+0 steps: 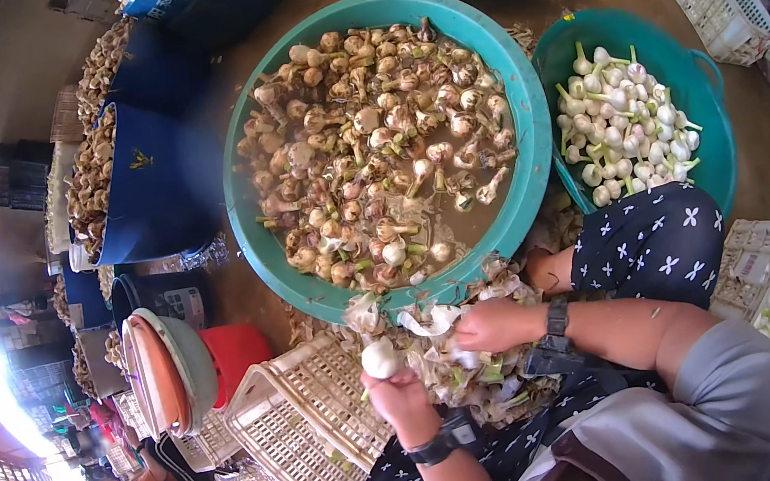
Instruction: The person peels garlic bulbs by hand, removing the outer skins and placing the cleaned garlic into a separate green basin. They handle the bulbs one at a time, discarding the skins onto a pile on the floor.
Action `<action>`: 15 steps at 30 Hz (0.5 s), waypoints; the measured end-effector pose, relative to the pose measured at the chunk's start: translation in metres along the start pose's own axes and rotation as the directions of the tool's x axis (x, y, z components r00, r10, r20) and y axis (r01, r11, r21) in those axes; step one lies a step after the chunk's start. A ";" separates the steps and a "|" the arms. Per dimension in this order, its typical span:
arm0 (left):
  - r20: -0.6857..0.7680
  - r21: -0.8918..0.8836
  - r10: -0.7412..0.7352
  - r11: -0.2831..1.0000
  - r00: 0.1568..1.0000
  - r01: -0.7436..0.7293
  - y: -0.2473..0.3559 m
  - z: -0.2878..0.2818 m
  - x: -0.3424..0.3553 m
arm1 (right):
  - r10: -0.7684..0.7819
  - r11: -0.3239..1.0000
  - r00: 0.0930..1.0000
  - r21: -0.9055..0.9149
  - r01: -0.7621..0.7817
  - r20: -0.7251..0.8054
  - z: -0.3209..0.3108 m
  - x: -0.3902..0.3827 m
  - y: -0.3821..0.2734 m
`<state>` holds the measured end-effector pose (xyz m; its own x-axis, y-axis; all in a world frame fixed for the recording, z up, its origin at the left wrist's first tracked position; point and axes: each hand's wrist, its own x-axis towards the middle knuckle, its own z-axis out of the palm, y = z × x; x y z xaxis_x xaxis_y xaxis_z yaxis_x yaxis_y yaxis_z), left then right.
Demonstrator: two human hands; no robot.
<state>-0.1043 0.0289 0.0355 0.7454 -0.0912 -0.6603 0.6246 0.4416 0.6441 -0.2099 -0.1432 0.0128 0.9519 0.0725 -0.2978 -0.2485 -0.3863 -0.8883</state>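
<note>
A white peeled garlic bulb (380, 358) with a green stem is held upright in my left hand (400, 402), the fingers closed round its lower part. To its right, my right hand (497, 325) is closed, its fingertips curled down. A strip of pale garlic skin (430, 320) lies right by those fingertips, and a whitish bit shows below them; what the fingers grip is not clear. Beneath both hands spreads a heap of garlic skins (494, 385). Just beyond is a wide green tub (529, 112) of unpeeled garlic bulbs (368, 120) in brownish water.
A green basket (719, 130) of peeled garlic stands at the right. A cream plastic crate (305, 404) is close on my left, beside stacked buckets (188, 367). Blue bins (137, 192) of garlic line the left. Another person (153, 480) is at the lower left.
</note>
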 end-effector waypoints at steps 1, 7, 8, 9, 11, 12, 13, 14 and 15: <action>0.035 -0.080 -0.011 0.997 0.999 0.013 0.005 -0.004 0.005 | 0.010 1.000 1.000 0.005 -0.010 -0.002 -0.002 -0.002 0.006; 0.651 0.078 0.050 0.988 0.757 -0.132 -0.016 0.095 -0.045 | -0.122 0.931 0.749 0.186 0.314 -0.651 -0.046 0.054 0.044; 0.746 0.081 0.183 0.930 0.641 -0.359 -0.018 0.118 -0.059 | 0.347 0.929 0.694 0.333 -0.161 -0.631 -0.073 0.068 0.047; 0.834 0.043 0.279 0.827 0.475 -0.561 -0.022 0.135 -0.069 | 0.174 0.819 0.658 -0.263 -0.510 -0.733 -0.093 0.079 0.087; 0.741 0.161 0.277 0.811 0.612 -0.562 -0.014 0.132 -0.055 | 0.474 0.556 0.649 -0.370 -0.745 -0.594 -0.123 0.086 0.103; 0.723 0.205 0.253 0.810 0.642 -0.550 -0.013 0.127 -0.046 | 0.535 0.447 0.679 -0.513 -0.732 -0.503 -0.122 0.079 0.125; 0.699 0.248 0.242 0.800 0.673 -0.546 -0.011 0.118 -0.035 | 0.597 0.347 0.695 -0.651 -0.675 -0.402 -0.119 0.081 0.143; 0.721 0.234 0.233 0.805 0.653 -0.545 -0.013 0.111 -0.029 | 0.635 0.387 0.690 -0.630 -0.673 -0.347 -0.112 0.088 0.157; 0.634 0.348 0.189 0.797 0.750 -0.494 -0.016 0.102 -0.021 | 0.668 0.424 0.684 -0.606 -0.673 -0.293 -0.102 0.090 0.164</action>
<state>-0.1066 -0.0677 0.0787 0.8247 -0.5506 -0.1290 0.2101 0.0866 0.9738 -0.1465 -0.2941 -0.1236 0.5377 -0.4781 -0.6945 -0.6375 -0.7696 0.0362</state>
